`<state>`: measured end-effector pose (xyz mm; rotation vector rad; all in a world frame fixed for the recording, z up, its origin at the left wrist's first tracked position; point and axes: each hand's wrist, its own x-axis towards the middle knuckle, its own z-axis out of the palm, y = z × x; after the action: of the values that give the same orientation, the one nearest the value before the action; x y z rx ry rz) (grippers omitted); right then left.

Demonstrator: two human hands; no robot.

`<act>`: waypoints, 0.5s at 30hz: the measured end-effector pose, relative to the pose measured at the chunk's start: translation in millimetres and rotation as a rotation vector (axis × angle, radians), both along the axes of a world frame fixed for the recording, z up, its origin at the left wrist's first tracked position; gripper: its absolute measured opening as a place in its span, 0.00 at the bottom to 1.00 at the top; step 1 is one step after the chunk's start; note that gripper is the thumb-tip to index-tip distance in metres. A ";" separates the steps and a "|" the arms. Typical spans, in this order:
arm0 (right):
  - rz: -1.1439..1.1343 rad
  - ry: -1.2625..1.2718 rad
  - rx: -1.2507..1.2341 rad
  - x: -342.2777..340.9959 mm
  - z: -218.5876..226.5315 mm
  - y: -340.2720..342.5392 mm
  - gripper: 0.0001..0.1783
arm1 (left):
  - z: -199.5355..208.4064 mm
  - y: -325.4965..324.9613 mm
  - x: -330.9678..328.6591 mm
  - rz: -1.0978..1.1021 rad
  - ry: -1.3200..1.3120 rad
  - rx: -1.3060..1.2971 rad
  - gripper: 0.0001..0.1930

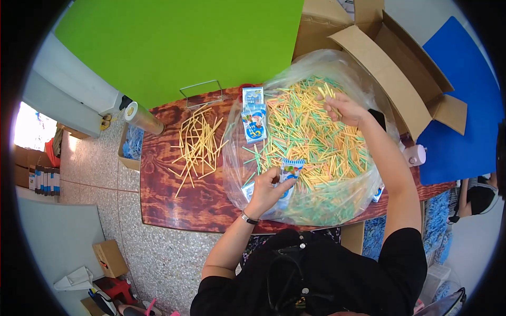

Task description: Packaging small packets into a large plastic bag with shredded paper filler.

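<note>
My left hand [266, 193] is closed around a small blue-and-white packet [293, 167], held upright at the near side of the pile. Above the pile's far right part, my right hand [345, 109] pinches a few short yellow sticks [325, 90]. Below it spreads a big heap of thin yellow, green and pink sticks [316, 142], lying in a large clear plastic bag [240, 179] that is opened out on the table. Two more packets, one blue and white [254, 124] and one paler [253, 96], lie at the heap's left edge.
Longer yellow sticks [197, 142] lie loose on the red-brown wooden table [163, 200]. A wire stand [202, 92] and a tall cylinder [143, 118] stand at the far left. An open cardboard box [390, 79] borders the heap; a pink cup-like object [415, 155] sits at the right.
</note>
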<state>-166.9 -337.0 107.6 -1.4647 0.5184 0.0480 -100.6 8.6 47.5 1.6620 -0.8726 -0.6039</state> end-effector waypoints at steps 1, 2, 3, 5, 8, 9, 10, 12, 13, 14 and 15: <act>0.021 0.031 0.129 -5.0 3.3 6.9 0.16 | -12.9 -0.1 -0.3 -0.025 0.031 -0.031 0.12; 0.022 0.040 0.135 -6.4 6.5 7.0 0.16 | -25.5 1.0 -0.6 -0.047 0.063 -0.061 0.08; 0.161 0.232 -0.061 -8.9 7.9 3.3 0.18 | -29.9 0.2 0.0 -0.077 0.045 -0.029 0.09; 0.425 0.562 -0.487 -5.7 19.3 10.9 0.17 | -28.4 2.8 -0.8 -0.084 0.073 0.004 0.08; 0.867 0.966 -1.105 14.8 5.6 31.3 0.13 | -8.1 1.5 -4.0 -0.075 0.096 0.030 0.08; 0.877 0.963 -1.109 19.3 -4.6 37.1 0.13 | -5.3 2.4 -5.7 -0.044 0.025 -0.021 0.10; 1.013 0.925 -1.301 20.3 -16.5 41.8 0.12 | -2.7 0.4 -6.4 -0.021 -0.047 -0.075 0.13; 1.156 0.873 -1.495 22.3 -25.1 47.2 0.11 | 5.0 1.5 -6.8 -0.007 -0.060 -0.081 0.16; 1.120 0.896 -1.494 24.0 -24.6 51.0 0.10 | 6.5 3.5 -7.3 0.006 -0.073 -0.084 0.19; 1.084 0.920 -1.492 25.4 -23.6 54.1 0.10 | 5.5 5.1 -7.7 0.012 -0.072 -0.084 0.19; 1.087 0.919 -1.494 24.7 -24.0 55.2 0.10 | 4.2 6.9 -7.7 0.013 -0.079 -0.094 0.18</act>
<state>-142.3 -281.8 83.6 -3.0495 0.3713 1.5268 -108.3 15.5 51.7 1.6139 -0.9323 -0.4839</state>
